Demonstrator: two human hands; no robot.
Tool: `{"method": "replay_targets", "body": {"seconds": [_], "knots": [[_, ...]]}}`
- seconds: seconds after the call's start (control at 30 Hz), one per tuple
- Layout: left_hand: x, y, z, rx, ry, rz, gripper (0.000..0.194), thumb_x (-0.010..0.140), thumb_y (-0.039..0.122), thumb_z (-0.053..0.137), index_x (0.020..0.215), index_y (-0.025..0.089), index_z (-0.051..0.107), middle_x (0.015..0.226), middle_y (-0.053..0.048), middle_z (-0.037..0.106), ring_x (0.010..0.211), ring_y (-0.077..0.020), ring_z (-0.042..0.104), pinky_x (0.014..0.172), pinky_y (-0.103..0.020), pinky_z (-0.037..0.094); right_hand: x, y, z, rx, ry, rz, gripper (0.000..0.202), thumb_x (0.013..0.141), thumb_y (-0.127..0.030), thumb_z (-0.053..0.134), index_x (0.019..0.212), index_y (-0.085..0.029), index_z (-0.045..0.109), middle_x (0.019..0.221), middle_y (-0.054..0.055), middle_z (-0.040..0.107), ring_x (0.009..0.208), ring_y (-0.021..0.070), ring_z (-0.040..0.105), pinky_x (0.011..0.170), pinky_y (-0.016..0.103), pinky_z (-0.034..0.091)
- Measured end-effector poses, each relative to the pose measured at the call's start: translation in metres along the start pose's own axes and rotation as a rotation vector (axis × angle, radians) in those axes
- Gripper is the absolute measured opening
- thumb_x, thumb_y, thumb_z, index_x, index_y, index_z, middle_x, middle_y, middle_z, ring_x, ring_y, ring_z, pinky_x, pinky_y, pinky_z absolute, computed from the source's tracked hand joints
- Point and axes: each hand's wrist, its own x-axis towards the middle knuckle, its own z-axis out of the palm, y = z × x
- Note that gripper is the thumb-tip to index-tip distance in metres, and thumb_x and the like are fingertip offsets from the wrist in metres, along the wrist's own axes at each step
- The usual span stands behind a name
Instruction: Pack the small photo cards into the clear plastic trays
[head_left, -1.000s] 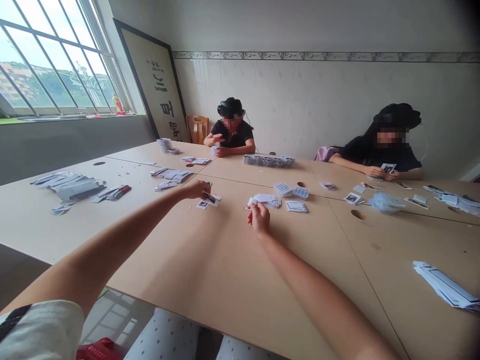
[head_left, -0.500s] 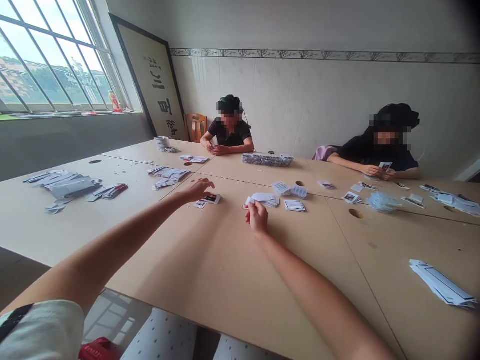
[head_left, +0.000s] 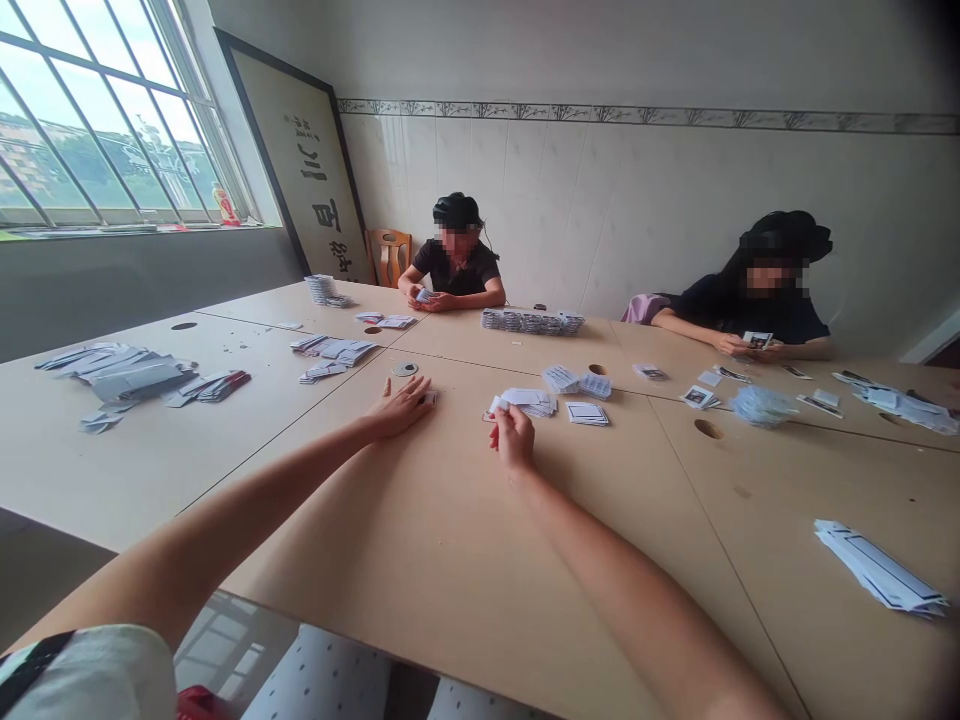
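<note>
My left hand (head_left: 401, 408) lies spread over photo cards (head_left: 429, 398), mostly hiding them. My right hand (head_left: 514, 438) pinches a small white piece (head_left: 498, 405) at the near-left edge of the white cards (head_left: 531, 401).

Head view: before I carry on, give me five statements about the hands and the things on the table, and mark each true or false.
1. The left hand is spread flat, palm down, partly over a card. True.
2. The right hand is empty. False: the right hand pinches a small white piece.
3. The translucent plastic heap lies to the right of the right hand. True.
4. The person on the far right holds nothing. False: that person holds a picture card.
5. The long white strips lie beside the window. False: the long white strips lie at the right side of the table.
</note>
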Motion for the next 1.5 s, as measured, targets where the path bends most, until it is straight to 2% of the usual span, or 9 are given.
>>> {"method": "replay_targets", "body": {"seconds": [0.1, 0.17, 0.2, 0.27, 0.43, 0.57, 0.73, 1.27, 1.5], "knots": [[-0.006, 0.021, -0.009, -0.004, 0.203, 0.087, 0.052, 0.096, 0.039, 0.027, 0.141, 0.017, 0.04, 0.151, -0.014, 0.035, 0.142, -0.0288, 0.025, 0.114, -0.06, -0.001, -0.001, -0.003, 0.0, -0.003, 0.009, 0.003, 0.025, 0.082, -0.043, 0.051, 0.071, -0.02, 0.055, 0.058, -0.005, 0.057, 0.038, 0.0071, 0.046, 0.039, 0.019, 0.038], [-0.013, 0.046, -0.016, -0.13, 0.288, 0.117, 0.046, 0.096, 0.034, 0.027, 0.131, 0.019, 0.052, 0.139, -0.012, 0.05, 0.13, -0.0259, 0.044, 0.114, -0.054, 0.02, -0.002, -0.005, 0.001, 0.009, 0.027, -0.001, 0.022, 0.081, -0.041, 0.053, 0.072, -0.021, 0.054, 0.054, -0.006, 0.054, 0.038, 0.0079, 0.046, 0.038, 0.019, 0.038], [-0.017, 0.061, -0.019, -0.228, 0.292, 0.112, 0.043, 0.095, 0.034, 0.03, 0.123, 0.019, 0.058, 0.13, -0.011, 0.057, 0.119, -0.0242, 0.053, 0.107, -0.047, 0.034, -0.003, -0.006, 0.001, 0.016, 0.043, -0.009, 0.021, 0.08, -0.04, 0.053, 0.073, -0.021, 0.054, 0.053, -0.007, 0.052, 0.038, 0.0084, 0.046, 0.038, 0.02, 0.037], [-0.024, 0.091, -0.023, -0.429, 0.274, 0.084, 0.034, 0.09, 0.035, 0.042, 0.105, 0.019, 0.067, 0.111, -0.009, 0.066, 0.101, -0.0223, 0.062, 0.092, -0.039, 0.047, -0.006, -0.008, 0.001, 0.016, 0.074, -0.036, 0.02, 0.08, -0.04, 0.054, 0.075, -0.021, 0.055, 0.051, -0.007, 0.05, 0.04, 0.0092, 0.046, 0.039, 0.02, 0.038], [-0.038, 0.139, -0.016, -0.851, 0.2, 0.001, 0.033, 0.085, 0.035, 0.051, 0.108, 0.018, 0.068, 0.112, -0.011, 0.065, 0.099, -0.022, 0.062, 0.081, -0.032, 0.05, -0.007, -0.008, -0.001, -0.053, 0.092, -0.097, 0.022, 0.078, -0.043, 0.058, 0.075, -0.021, 0.055, 0.052, -0.006, 0.053, 0.04, 0.0092, 0.046, 0.041, 0.021, 0.038], [-0.04, 0.137, -0.002, -1.123, 0.134, 0.01, 0.039, 0.084, 0.04, 0.055, 0.114, 0.019, 0.066, 0.121, -0.012, 0.063, 0.109, -0.0243, 0.059, 0.089, -0.035, 0.047, -0.007, -0.008, -0.001, -0.094, 0.088, -0.094, 0.023, 0.078, -0.043, 0.06, 0.08, -0.021, 0.058, 0.053, -0.006, 0.052, 0.041, 0.0108, 0.047, 0.041, 0.022, 0.04], [-0.04, 0.126, 0.006, -1.392, 0.091, -0.031, 0.038, 0.079, 0.04, 0.062, 0.109, 0.017, 0.068, 0.116, -0.01, 0.066, 0.107, -0.0244, 0.059, 0.092, -0.036, 0.045, -0.014, -0.013, 0.001, -0.207, 0.001, -0.228, 0.021, 0.081, -0.04, 0.059, 0.088, -0.02, 0.061, 0.053, -0.005, 0.052, 0.046, 0.0119, 0.049, 0.049, 0.023, 0.043], [-0.049, 0.136, -0.012, -1.51, -0.007, -0.077, 0.021, 0.071, 0.034, 0.068, 0.076, 0.014, 0.066, 0.079, -0.004, 0.066, 0.077, -0.0164, 0.059, 0.069, -0.025, 0.043, -0.023, -0.013, 0.002, -0.352, -0.14, -0.242, 0.021, 0.079, -0.029, 0.058, 0.099, -0.023, 0.058, 0.061, -0.003, 0.06, 0.055, 0.0157, 0.055, 0.055, 0.025, 0.042], [-0.046, 0.129, -0.003, -1.554, 0.069, -0.16, 0.029, 0.071, 0.043, 0.069, 0.075, 0.015, 0.062, 0.073, -0.002, 0.064, 0.071, -0.0143, 0.058, 0.065, -0.025, 0.041, -0.026, -0.018, 0.0, -0.513, -0.196, -0.441, 0.02, 0.085, -0.026, 0.051, 0.103, -0.022, 0.06, 0.061, -0.003, 0.059, 0.056, 0.0152, 0.056, 0.06, 0.026, 0.045]]}}
